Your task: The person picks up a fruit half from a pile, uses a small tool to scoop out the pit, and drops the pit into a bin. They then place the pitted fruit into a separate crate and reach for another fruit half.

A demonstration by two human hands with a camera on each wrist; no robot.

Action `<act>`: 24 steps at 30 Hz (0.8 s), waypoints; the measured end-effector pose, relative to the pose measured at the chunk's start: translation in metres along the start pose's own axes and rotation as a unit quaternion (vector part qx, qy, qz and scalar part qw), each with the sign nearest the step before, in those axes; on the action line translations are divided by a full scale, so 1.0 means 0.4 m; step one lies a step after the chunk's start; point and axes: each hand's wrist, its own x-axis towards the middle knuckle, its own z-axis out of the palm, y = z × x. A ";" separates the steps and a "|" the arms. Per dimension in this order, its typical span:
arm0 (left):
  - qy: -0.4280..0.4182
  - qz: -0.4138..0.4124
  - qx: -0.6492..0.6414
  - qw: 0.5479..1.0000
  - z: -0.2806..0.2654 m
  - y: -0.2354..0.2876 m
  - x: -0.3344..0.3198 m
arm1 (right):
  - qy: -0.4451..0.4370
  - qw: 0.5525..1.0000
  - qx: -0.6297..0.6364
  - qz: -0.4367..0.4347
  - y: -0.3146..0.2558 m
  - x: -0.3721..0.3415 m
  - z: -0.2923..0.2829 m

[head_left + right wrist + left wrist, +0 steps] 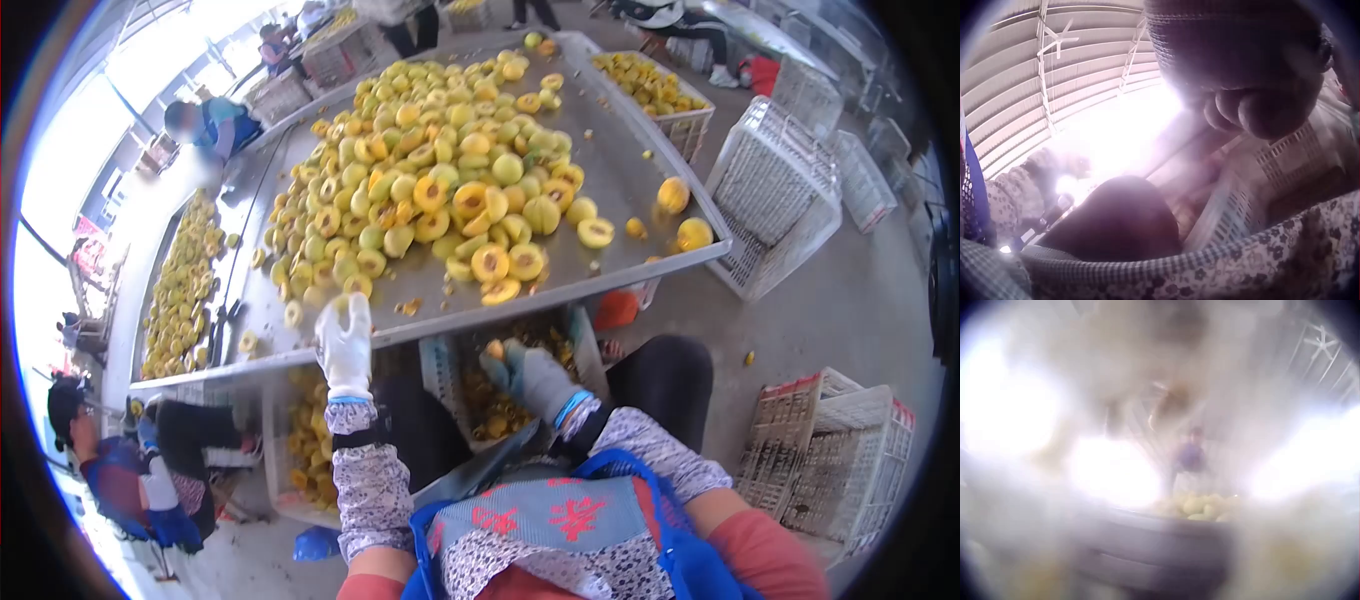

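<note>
- We see the left hand (346, 348), in a white glove, by the front edge of the metal table (630, 185).
- Its thumb and fingers are spread apart, with nothing we can see between them.
- The big pile of yellow fruit (440, 165) sits on the table, just past those fingertips.
- We see the right hand (542, 384), in a gray glove, over a crate (438, 378) below the table.
- Its fingers are curled.
- A small orange piece (495, 349) is right at their tips; we cannot tell if they pinch it.

Yellow fruit (430, 190), many halved, heaped on table (625, 190)
</note>
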 end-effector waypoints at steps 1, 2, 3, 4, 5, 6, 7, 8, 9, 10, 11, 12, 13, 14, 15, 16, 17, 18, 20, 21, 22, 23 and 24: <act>-0.027 0.083 0.057 0.995 0.055 0.067 -0.010 | 0.009 1.000 -0.002 -0.003 0.005 0.002 0.004; -0.060 0.100 0.084 0.990 0.133 0.078 0.003 | 0.005 1.000 -0.014 -0.010 0.015 0.003 0.003; -0.080 0.115 0.107 0.984 0.212 0.079 0.013 | -0.005 1.000 -0.021 -0.013 0.024 0.001 0.002; -0.101 0.116 0.124 0.980 0.279 0.083 0.010 | 0.006 1.000 -0.011 0.000 0.032 -0.007 0.000; -0.121 0.113 0.148 0.975 0.325 0.094 0.003 | 0.011 1.000 0.004 0.013 0.032 -0.009 -0.007; -0.156 0.117 0.149 0.969 0.337 0.120 0.004 | 0.005 1.000 0.012 0.000 0.017 -0.011 -0.033; -0.191 0.118 0.154 0.962 0.345 0.140 0.006 | 0.011 1.000 0.011 -0.001 0.015 -0.012 -0.042; -0.211 0.108 0.164 0.958 0.345 0.155 0.004 | 0.024 1.000 0.012 0.002 0.015 -0.015 -0.043; -0.213 0.112 0.166 0.956 0.341 0.167 -0.010 | 0.036 0.999 0.012 0.004 0.013 -0.016 -0.046; -0.217 0.126 0.145 0.957 0.340 0.165 -0.019 | 0.036 0.999 0.012 0.002 0.006 -0.015 -0.050; -0.221 0.139 0.125 0.957 0.337 0.164 -0.024 | 0.015 1.000 0.016 0.014 -0.004 -0.012 -0.052; -0.220 0.140 0.126 0.957 0.332 0.168 -0.025 | -0.007 0.999 0.020 0.027 -0.014 -0.010 -0.054; -0.212 0.163 0.083 0.960 0.325 0.169 -0.030 | -0.007 0.999 0.022 0.026 -0.025 -0.011 -0.054; -0.205 0.187 0.039 0.960 0.319 0.171 -0.034 | -0.006 0.999 0.028 0.017 -0.035 -0.010 -0.057; -0.205 0.188 0.040 0.960 0.314 0.172 -0.035 | -0.004 0.999 0.033 0.009 -0.040 -0.008 -0.062; -0.148 0.225 -0.025 0.963 0.308 0.172 -0.035 | -0.003 0.999 0.035 0.010 -0.041 -0.007 -0.068; -0.091 0.259 -0.087 0.958 0.297 0.170 -0.038 | 0.020 0.998 0.060 -0.010 -0.041 -0.005 -0.071; -0.115 0.215 -0.175 0.954 0.267 0.190 -0.045 | 0.039 0.995 0.088 -0.028 -0.043 -0.005 -0.070; -0.152 0.116 -0.253 0.948 0.208 0.226 -0.085 | 0.104 0.980 0.140 -0.101 -0.054 0.002 -0.070; -0.171 0.067 -0.277 0.943 0.191 0.231 -0.110 | 0.121 0.966 0.186 -0.130 -0.076 0.005 -0.077; -0.162 0.069 -0.330 0.927 0.193 0.221 -0.137 | 0.102 0.977 0.148 -0.111 -0.080 0.006 -0.083; -0.151 0.075 -0.384 0.908 0.199 0.211 -0.162 | 0.087 0.976 0.163 -0.113 -0.071 0.019 -0.072; -0.176 0.058 -0.415 0.891 0.198 0.205 -0.184 | 0.054 0.984 0.146 -0.086 -0.080 0.019 -0.078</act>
